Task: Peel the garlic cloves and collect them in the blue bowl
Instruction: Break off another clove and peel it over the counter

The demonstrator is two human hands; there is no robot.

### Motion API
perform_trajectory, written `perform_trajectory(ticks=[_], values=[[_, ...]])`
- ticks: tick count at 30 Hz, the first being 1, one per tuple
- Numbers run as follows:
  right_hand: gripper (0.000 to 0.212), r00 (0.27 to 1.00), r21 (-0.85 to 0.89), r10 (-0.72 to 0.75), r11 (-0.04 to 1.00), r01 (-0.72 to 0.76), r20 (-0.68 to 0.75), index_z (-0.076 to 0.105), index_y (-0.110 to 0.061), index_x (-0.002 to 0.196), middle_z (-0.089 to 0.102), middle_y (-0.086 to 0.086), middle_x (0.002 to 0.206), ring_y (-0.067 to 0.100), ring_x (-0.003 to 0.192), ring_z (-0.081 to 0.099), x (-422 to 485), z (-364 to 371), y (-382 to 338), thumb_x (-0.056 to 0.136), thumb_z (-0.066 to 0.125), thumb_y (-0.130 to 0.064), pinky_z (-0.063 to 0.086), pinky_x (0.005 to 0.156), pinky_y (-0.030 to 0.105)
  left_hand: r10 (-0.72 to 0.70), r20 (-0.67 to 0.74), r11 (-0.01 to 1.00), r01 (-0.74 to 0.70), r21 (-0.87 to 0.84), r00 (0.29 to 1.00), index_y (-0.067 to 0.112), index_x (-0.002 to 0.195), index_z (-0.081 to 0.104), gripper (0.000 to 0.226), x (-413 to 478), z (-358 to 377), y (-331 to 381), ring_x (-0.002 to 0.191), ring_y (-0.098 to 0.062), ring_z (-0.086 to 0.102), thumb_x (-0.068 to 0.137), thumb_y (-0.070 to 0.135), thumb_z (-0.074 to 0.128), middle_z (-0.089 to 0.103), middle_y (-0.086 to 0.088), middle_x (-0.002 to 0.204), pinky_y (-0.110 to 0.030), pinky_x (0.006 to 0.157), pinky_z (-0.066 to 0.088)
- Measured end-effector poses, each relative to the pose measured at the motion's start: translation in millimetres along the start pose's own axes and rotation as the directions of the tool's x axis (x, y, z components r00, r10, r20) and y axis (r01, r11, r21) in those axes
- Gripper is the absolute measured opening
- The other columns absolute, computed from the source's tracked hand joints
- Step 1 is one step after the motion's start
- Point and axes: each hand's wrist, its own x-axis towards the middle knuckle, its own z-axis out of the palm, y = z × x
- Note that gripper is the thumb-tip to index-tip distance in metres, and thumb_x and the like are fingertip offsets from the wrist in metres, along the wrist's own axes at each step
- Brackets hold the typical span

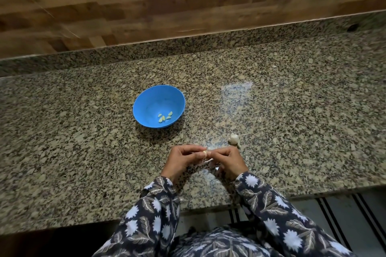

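Peeling is in hand: the left hand (pixel 182 159) and right hand (pixel 228 160) pinch 1 garlic clove (pixel 205 153) between fingertips, above the counter (pixel 292 100). The blue bowl (pixel 146 98), nearby, holds peeled cloves (pixel 165 117). Next, probably, strip the skin and drop the clove in.

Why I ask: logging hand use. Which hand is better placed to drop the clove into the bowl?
Left, probably. Left hand and right hand both pinch the clove, but the bowl lies on the left side.
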Motion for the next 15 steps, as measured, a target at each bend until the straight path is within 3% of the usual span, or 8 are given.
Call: perform_trajectory(ticks=[4, 8, 12, 15], values=[[0.013, 1.000, -0.021, 0.013, 1.000, -0.012, 0.012, 0.072, 0.001, 0.080, 0.065, -0.006, 0.052, 0.004, 0.050, 0.057, -0.6, -0.2, 1.6, 0.085, 0.061, -0.003, 0.043, 0.052, 0.015, 0.006, 0.016, 1.000, -0.006, 0.011, 1.000, -0.003, 0.091, 0.071, 0.017, 0.1, -0.4, 0.2, 0.081, -0.017, 0.068, 0.074, -0.005, 0.071, 0.071, -0.014, 0.092, -0.023, 0.073, 0.056], [0.019, 1.000, -0.043, -0.017, 0.999, 0.017, 0.003, 0.071, 0.008, 0.075, 0.064, 0.012, 0.060, 0.023, 0.060, 0.055, -0.8, -0.6, 4.9, 0.085, 0.061, -0.005, 0.042, 0.064, 0.032, 0.018, 0.031, 1.000, -0.019, 0.022, 0.999, -0.003, 0.090, 0.071, 0.018, -0.3, -0.9, -1.3, 0.080, -0.019, 0.068, 0.073, -0.006, 0.071, 0.072, -0.015, 0.091, -0.024, 0.072, 0.056], [0.012, 1.000, -0.035, -0.019, 0.999, 0.020, 0.018, 0.073, -0.004, 0.078, 0.066, -0.005, 0.057, 0.008, 0.055, 0.058, -1.0, 0.1, 1.7, 0.083, 0.062, -0.003, 0.046, 0.059, 0.021, 0.013, 0.036, 1.000, -0.013, 0.016, 0.999, -0.001, 0.091, 0.071, 0.018, 0.6, -1.4, -2.7, 0.084, -0.022, 0.068, 0.073, -0.003, 0.072, 0.071, -0.018, 0.094, -0.028, 0.076, 0.057], [0.009, 1.000, -0.015, -0.020, 1.000, 0.020, 0.005, 0.073, -0.009, 0.079, 0.068, -0.006, 0.060, 0.005, 0.055, 0.059, -0.3, 0.3, 0.5, 0.081, 0.066, -0.003, 0.048, 0.058, 0.017, 0.007, 0.038, 1.000, -0.007, 0.012, 0.999, -0.004, 0.094, 0.070, 0.020, 0.5, -0.8, -3.5, 0.082, -0.019, 0.069, 0.074, -0.006, 0.070, 0.071, -0.017, 0.093, -0.024, 0.072, 0.056]])
